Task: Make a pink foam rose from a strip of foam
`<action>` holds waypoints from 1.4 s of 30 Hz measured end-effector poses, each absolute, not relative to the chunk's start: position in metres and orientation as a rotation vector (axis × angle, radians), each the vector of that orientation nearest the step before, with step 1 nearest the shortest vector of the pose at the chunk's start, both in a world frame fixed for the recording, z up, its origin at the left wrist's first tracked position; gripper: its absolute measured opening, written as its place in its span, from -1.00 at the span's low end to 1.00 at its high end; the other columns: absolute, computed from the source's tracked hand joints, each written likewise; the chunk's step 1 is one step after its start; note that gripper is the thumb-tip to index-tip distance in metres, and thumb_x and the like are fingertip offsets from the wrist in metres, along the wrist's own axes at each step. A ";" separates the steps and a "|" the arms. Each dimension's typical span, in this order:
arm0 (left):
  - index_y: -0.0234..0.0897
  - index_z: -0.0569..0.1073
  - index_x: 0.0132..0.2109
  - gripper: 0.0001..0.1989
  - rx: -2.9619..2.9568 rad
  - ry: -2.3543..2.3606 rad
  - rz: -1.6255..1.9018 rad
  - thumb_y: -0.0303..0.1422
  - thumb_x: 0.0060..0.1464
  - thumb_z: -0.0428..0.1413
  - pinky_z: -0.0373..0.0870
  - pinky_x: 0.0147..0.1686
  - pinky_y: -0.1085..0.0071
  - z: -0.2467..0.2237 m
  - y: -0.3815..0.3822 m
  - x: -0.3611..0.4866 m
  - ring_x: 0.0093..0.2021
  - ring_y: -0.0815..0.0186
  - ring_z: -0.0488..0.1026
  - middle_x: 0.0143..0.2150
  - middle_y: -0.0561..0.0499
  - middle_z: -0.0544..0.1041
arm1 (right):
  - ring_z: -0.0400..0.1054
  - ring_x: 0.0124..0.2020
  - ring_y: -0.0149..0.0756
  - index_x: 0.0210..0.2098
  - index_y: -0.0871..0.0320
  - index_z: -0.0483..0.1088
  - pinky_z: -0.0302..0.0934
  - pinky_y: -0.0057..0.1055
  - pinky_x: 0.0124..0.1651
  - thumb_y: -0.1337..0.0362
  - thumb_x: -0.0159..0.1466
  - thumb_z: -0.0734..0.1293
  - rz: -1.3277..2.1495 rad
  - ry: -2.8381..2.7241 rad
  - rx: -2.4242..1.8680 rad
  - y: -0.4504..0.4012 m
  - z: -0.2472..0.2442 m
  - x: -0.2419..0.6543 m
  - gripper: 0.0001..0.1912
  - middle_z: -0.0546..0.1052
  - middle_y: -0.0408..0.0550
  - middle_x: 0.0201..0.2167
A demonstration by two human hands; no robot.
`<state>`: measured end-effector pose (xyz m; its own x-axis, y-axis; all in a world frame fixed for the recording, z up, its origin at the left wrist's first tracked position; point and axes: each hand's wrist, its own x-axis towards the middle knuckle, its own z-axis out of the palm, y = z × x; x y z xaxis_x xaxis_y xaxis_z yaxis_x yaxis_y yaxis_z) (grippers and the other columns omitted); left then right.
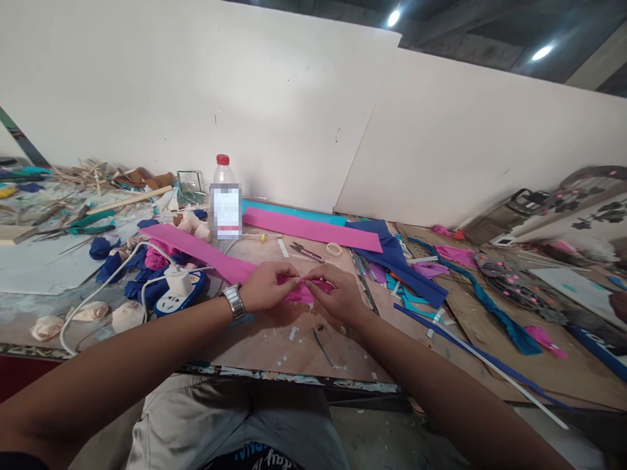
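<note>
My left hand (272,287), with a metal watch (234,301) on its wrist, pinches a bright pink crepe paper strip (230,268). My right hand (336,294) pinches the same paper, and the thumb tips nearly meet over a gathered bit of it. The strip runs from the hands back to the left, lying on the table. Beyond the hands lie small thread snips (307,252) and a ring of tape (334,249). A second pink strip (313,230) lies flat behind them. The fingers partly hide the gathered paper.
A blue-and-white power strip (180,294) with a white cable sits left, among rolled paper flowers (128,317). A red-capped bottle (223,171) stands at the back by the white wall panel. Dark blue paper (411,274) and a long white rod (509,375) lie right.
</note>
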<state>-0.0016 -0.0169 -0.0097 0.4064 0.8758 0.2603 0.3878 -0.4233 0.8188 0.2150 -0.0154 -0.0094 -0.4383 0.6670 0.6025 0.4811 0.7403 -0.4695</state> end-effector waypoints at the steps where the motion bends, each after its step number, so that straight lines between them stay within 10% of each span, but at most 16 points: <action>1: -0.30 0.59 -0.25 -0.68 1.983 1.072 0.917 -0.15 0.26 0.09 0.34 -0.29 0.39 -0.010 -0.017 -0.002 -0.32 0.29 0.49 -0.34 0.00 0.61 | 0.52 -0.26 -0.23 -0.24 0.08 0.55 0.38 -0.29 -0.14 0.25 0.35 0.38 0.290 -2.119 -0.861 -0.016 -0.009 0.215 -0.92 0.65 -0.03 -0.30; 42: -0.29 0.57 -0.31 -0.67 2.103 1.068 0.833 -0.15 0.27 0.07 0.21 -0.36 0.41 -0.004 -0.018 -0.006 -0.37 0.32 0.42 -0.39 0.03 0.57 | 0.49 -0.35 -0.25 -0.33 0.13 0.54 0.35 -0.35 -0.25 0.19 0.30 0.39 0.580 -1.994 -1.044 -0.017 -0.010 0.213 -0.84 0.61 -0.09 -0.40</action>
